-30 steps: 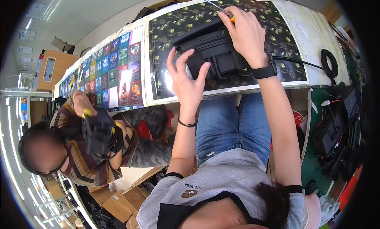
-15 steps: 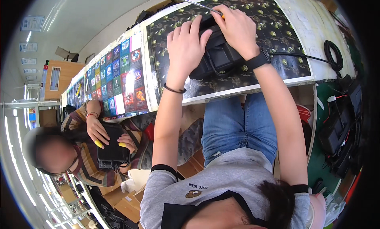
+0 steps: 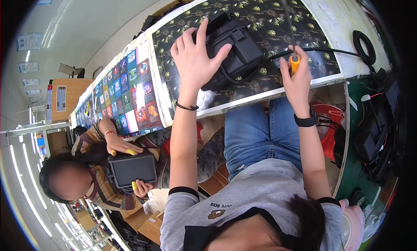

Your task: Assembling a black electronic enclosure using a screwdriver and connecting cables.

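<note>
The left hand [image 3: 196, 60] lies spread, fingers apart, flat on top of a boxy black plastic device [image 3: 232, 49] that sits on the tabletop [image 3: 260, 95] in front of the person, pressing it down rather than gripping it. The right hand [image 3: 296, 75] is closed around the orange handle of a slim screwdriver [image 3: 294, 62], held upright just to the right of the device, its thin shaft pointing away and apart from the casing. A black cable [image 3: 304, 51] runs from the device across the surface to a coiled loop at the far right. Judging from this, the device looks closed and whole, with no loose screws or removed panels that I can make out, so the driving work on it seems either paused or between screws; how many fasteners remain cannot be told. The tabletop is covered with a dark mat printed with small gold-green motifs, edged in white, and further left it carries a sheet of bright coloured card-like squares [image 3: 126, 90]. To the left a seated co-worker holds a dark flat tablet-like unit [image 3: 132, 168] in both hands. The room is a long workshop with pale walls, posted sheets and strip lighting.
</note>
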The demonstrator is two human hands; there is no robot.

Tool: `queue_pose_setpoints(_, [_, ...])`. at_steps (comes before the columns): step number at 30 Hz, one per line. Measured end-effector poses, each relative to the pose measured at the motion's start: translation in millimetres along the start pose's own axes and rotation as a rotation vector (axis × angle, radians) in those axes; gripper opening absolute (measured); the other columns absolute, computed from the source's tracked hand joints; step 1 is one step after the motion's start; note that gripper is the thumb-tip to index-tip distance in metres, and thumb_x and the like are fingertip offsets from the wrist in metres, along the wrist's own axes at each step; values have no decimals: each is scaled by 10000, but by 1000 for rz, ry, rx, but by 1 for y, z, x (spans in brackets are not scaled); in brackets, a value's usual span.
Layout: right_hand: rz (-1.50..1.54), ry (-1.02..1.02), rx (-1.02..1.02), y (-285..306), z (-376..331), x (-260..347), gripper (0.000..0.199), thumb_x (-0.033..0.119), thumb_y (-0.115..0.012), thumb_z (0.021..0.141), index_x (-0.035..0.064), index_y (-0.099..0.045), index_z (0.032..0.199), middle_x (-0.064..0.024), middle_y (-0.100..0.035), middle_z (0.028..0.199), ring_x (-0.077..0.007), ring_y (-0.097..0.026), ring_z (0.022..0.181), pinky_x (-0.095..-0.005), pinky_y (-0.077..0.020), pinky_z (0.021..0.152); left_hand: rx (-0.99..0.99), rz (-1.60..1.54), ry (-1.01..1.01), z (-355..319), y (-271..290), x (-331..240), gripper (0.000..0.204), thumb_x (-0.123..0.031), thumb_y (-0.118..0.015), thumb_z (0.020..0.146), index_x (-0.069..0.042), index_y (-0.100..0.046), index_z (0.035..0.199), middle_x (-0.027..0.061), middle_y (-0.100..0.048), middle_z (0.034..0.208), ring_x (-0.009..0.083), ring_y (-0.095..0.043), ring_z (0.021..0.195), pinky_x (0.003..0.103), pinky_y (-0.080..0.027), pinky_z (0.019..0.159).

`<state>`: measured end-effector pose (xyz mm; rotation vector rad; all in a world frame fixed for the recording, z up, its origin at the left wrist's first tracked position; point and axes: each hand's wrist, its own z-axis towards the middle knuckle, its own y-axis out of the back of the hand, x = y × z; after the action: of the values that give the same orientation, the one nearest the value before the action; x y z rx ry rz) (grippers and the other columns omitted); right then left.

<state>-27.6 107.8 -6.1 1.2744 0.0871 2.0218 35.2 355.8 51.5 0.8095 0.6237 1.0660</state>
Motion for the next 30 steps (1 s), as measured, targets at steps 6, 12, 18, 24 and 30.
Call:
queue_pose_setpoints(6, [-66, 80, 99, 20, -25, -5, 406, 134, -646, 933, 58, -498, 1304, -152, -642, 1134, -346, -640, 981, -398, -502, 828, 90, -121, -39, 4, 8, 8, 903, -581, -742, 672, -158, -487, 1428, 118, -518, 1300, 311, -470, 1219, 470, -269, 1052])
queue_pose_setpoints(12, [262, -221, 163, 62, -64, 9, 421, 105, -667, 920, 37, -496, 1299, -144, -662, 1121, -270, -672, 1011, -339, -514, 850, 154, -155, -74, 7, 16, 6, 919, -604, -745, 672, -160, -481, 1431, 119, -505, 1352, 320, -454, 1260, 498, -251, 1059])
queue_pose_setpoints(18, [206, -184, 226, 84, -88, 32, 345, 74, -692, 880, 21, -591, 1206, -141, -666, 1089, -266, -669, 913, -327, -517, 817, 105, -15, 41, 11, 6, -4, 828, -584, -720, 731, -187, -501, 1424, 132, -565, 1265, 326, -529, 1173, 493, -312, 1029])
queue_pose_setpoints(24, [118, -40, 283, 92, -83, 33, 329, 50, -644, 886, 22, -607, 1211, -149, -666, 1070, -290, -663, 888, -361, -519, 780, -168, -78, 85, 2, 9, -6, 625, -447, -703, 828, -112, -575, 1339, 128, -559, 1340, 324, -429, 1321, 473, -246, 1114])
queue_pose_setpoints(30, [-80, 270, 236, 79, -76, 40, 366, 34, -737, 806, 103, -681, 1161, -96, -625, 948, -266, -627, 808, -363, -516, 691, -394, -521, 522, -39, -1, -12, 749, -209, -735, 828, -68, -363, 1463, 209, -289, 1492, 372, -278, 1394, 466, -205, 1159])
